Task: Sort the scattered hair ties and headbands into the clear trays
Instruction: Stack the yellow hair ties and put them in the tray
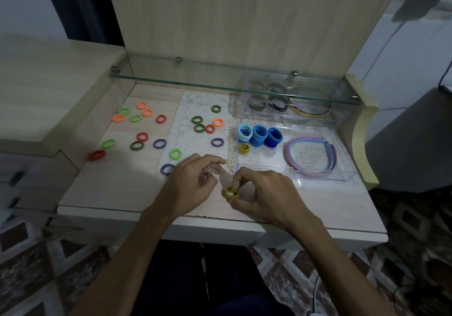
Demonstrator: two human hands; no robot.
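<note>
My right hand (263,197) pinches a yellow-green hair tie (230,192) between thumb and fingers, just above the table's front edge. My left hand (193,181) hovers beside it with fingers loosely curled and holds nothing. Several loose hair ties in orange, green, red and striped colours lie scattered on the left, among them a green one (175,153) and a purple striped one (167,169). The near clear tray (347,176) holds blue hair ties (259,136), a yellow tie (243,148) and pastel headbands (310,154). A far clear tray (247,110) holds dark ties and headbands.
A glass shelf (220,80) spans the desk above the far tray. A white lace mat (195,142) lies under the middle ties and the trays. A wooden back panel stands behind. A raised wooden block (44,90) borders the left side.
</note>
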